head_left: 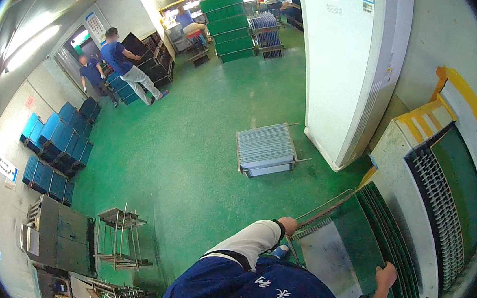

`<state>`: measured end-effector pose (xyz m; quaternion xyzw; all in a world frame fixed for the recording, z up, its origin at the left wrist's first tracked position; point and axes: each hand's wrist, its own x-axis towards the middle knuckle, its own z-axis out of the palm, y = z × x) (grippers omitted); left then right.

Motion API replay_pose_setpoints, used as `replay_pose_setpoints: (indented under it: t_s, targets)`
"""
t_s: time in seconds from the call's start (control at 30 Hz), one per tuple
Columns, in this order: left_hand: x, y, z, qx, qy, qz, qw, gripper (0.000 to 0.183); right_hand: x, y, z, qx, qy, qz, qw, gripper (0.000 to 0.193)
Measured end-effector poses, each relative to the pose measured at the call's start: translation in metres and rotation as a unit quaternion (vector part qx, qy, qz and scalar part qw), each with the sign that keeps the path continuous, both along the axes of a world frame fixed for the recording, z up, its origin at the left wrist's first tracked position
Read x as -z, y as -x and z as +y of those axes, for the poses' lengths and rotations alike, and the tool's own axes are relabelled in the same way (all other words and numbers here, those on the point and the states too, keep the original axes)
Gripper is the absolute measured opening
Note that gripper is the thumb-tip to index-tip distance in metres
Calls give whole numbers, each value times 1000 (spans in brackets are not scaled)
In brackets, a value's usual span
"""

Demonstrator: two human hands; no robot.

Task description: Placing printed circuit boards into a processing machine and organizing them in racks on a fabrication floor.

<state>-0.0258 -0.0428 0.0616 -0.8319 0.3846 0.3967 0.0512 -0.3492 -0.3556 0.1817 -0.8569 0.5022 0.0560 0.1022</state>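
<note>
A rack of upright green panels [402, 248] stands in front of me at the lower right, beside the machine. My right hand [386, 276] is closed on the edge of the nearest green panel [358, 228], its thumb bent over the edge. My left hand [287, 226] is closed at the rack's left end, by a thin metal rod [325, 205]. What its fingers grip there is hidden. A pale grey sheet-like surface [329, 257] lies between my arms, just below the green panel.
At the right stands a machine with rows of rollers [438, 211]. Beyond it rises a tall white cabinet [351, 73]. A rack of pale panels [266, 146] sits on the green floor [206, 122]. A metal stand [122, 235] is at the left; several people work farther back.
</note>
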Motion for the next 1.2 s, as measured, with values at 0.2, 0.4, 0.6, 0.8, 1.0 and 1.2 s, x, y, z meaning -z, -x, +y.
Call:
replay_pose_setpoints:
  t_s: [0.2,0.4,0.6,0.8,1.0,1.2]
  targets:
    - [2,-2,1,-8,5,11,1000,20,6,1,-3,-16,6,11,1000,49]
    - [14,-1,2,-39,16,-9,999,20,12,3,-4,-20,18,0,1000,46]
    - [-5,2,1,-18,21,-5,1000,19,1,-1,1,-4,5,7,1000,45]
    - [-13,2,2,-20,6,-3,1000,18,-1,-1,1,-14,4,6,1000,44]
    - [-10,4,3,-26,35,-22,999,18,-2,-2,3,-14,13,7,1000,42]
    - [0,2,3,-21,26,-15,999,19,0,-2,2,-3,0,11,1000,43]
